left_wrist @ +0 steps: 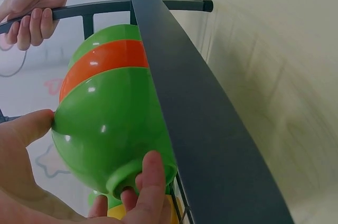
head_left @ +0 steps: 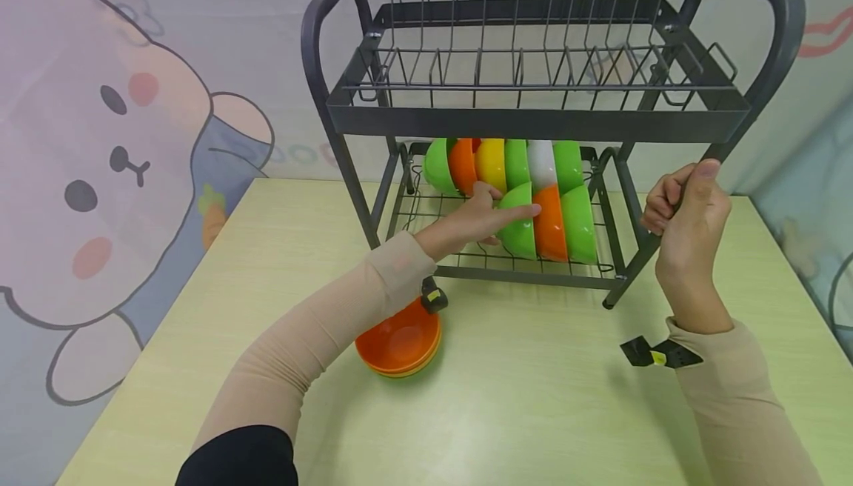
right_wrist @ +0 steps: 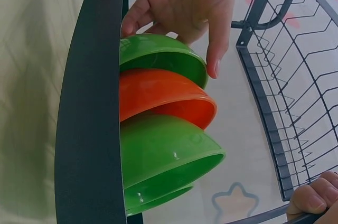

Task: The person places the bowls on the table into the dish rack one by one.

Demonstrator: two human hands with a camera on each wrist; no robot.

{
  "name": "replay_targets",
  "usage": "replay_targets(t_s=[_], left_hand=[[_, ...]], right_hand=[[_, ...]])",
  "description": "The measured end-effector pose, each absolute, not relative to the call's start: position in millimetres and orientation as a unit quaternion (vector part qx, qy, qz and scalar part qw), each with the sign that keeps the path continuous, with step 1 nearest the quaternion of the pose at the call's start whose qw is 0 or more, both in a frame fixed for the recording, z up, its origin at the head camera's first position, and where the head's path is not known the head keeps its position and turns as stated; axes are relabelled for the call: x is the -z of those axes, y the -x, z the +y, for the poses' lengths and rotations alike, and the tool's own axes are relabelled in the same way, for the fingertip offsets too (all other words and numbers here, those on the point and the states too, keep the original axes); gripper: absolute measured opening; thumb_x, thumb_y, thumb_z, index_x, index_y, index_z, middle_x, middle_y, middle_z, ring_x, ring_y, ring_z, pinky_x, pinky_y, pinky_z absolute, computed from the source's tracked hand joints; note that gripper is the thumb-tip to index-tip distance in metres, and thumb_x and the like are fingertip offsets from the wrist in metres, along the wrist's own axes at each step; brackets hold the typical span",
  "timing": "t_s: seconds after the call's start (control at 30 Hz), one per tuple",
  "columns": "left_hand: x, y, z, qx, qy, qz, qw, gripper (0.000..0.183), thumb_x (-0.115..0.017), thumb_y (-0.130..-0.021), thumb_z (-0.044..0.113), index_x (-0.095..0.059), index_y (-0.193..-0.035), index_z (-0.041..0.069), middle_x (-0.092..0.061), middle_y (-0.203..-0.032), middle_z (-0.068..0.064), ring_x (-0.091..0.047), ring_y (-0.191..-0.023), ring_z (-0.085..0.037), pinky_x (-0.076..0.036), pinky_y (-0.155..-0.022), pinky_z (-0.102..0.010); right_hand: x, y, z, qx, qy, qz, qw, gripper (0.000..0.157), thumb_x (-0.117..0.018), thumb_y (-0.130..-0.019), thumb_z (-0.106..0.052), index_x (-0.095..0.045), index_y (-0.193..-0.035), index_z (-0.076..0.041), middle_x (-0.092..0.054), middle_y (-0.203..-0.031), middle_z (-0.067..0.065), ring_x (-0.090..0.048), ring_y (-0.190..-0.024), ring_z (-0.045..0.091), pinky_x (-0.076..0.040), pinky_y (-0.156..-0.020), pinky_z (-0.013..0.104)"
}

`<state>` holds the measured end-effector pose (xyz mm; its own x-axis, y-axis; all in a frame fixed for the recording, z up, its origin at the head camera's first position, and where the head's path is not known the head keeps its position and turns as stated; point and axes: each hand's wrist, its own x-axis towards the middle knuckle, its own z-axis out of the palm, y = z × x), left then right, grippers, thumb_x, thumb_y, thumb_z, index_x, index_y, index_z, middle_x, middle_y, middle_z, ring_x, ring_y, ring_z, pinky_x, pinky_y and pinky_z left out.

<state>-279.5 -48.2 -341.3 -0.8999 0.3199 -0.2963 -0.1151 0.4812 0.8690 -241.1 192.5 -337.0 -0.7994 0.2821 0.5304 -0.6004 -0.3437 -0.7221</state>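
Observation:
My left hand holds the green bowl at the left end of the front row on the rack's lower shelf. In the left wrist view its thumb rests at the rim and its fingers reach the foot of the bowl. Right of it an orange bowl and another green bowl stand on edge in the same row. My right hand grips the right side leg of the dark dish rack, fingers curled round the tube.
Behind the front row, several green, orange, yellow and white bowls stand on edge. The upper wire shelf overhangs them. A short stack of bowls, orange on top, sits on the pale table, partly under my left forearm.

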Motion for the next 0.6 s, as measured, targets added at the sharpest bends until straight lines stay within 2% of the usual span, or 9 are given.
replay_targets(t_s=[0.13,0.23,0.33,0.43,0.53,0.6], left_hand=[[341.3,278.5,-51.2,-0.502,-0.056,0.835,0.219,0.088,-0.066,-0.090,0.058,-0.019,-0.146,0.008,-0.026,-0.153,-0.018,-0.065,-0.107,-0.030,-0.051,-0.094,-0.034],[340.4,277.8,-54.1,-0.507,-0.051,0.832,0.219,0.086,-0.066,-0.090,0.057,-0.021,-0.144,0.009,-0.029,-0.150,-0.018,-0.064,-0.104,-0.031,-0.051,-0.095,-0.036],[339.7,277.5,-56.7,-0.514,-0.042,0.829,0.218,0.082,-0.067,-0.090,0.056,-0.023,-0.141,0.009,-0.034,-0.143,-0.017,-0.060,-0.101,-0.028,-0.053,-0.093,-0.037],[338.9,276.8,-59.5,-0.520,-0.033,0.825,0.219,0.080,-0.068,-0.090,0.054,-0.023,-0.140,0.011,-0.035,-0.138,-0.016,-0.055,-0.101,-0.026,-0.053,-0.093,-0.036],[338.8,275.8,-62.5,-0.525,-0.025,0.822,0.217,0.080,-0.068,-0.090,0.054,-0.023,-0.140,0.011,-0.034,-0.140,-0.016,-0.056,-0.106,-0.026,-0.054,-0.091,-0.034],[339.2,275.1,-64.6,-0.529,-0.020,0.820,0.217,0.080,-0.068,-0.090,0.053,-0.023,-0.140,0.010,-0.037,-0.135,-0.015,-0.057,-0.090,-0.023,-0.054,-0.090,-0.033]], right_hand=[[337.1,241.0,193.6,-0.807,-0.161,-0.501,0.268,0.050,-0.043,-0.108,-0.032,-0.036,-0.068,-0.002,-0.031,-0.054,0.005,-0.024,-0.043,0.012,-0.017,-0.041,0.025],[336.8,241.0,194.2,-0.809,-0.160,-0.500,0.264,0.050,-0.042,-0.108,-0.032,-0.037,-0.069,-0.002,-0.031,-0.055,0.005,-0.024,-0.043,0.013,-0.018,-0.041,0.025],[336.5,240.9,194.9,-0.809,-0.159,-0.501,0.263,0.050,-0.041,-0.108,-0.032,-0.037,-0.069,-0.002,-0.032,-0.055,0.005,-0.025,-0.043,0.013,-0.019,-0.041,0.024],[336.2,240.6,195.3,-0.809,-0.159,-0.502,0.262,0.050,-0.041,-0.108,-0.031,-0.037,-0.069,-0.002,-0.032,-0.055,0.005,-0.025,-0.043,0.013,-0.020,-0.041,0.024],[335.6,240.3,195.7,-0.807,-0.163,-0.505,0.259,0.050,-0.040,-0.109,-0.031,-0.037,-0.069,-0.001,-0.033,-0.055,0.006,-0.026,-0.043,0.013,-0.022,-0.041,0.023],[335.3,240.1,196.4,-0.809,-0.164,-0.505,0.252,0.050,-0.039,-0.109,-0.031,-0.038,-0.069,-0.001,-0.034,-0.055,0.006,-0.027,-0.044,0.014,-0.023,-0.041,0.023]])
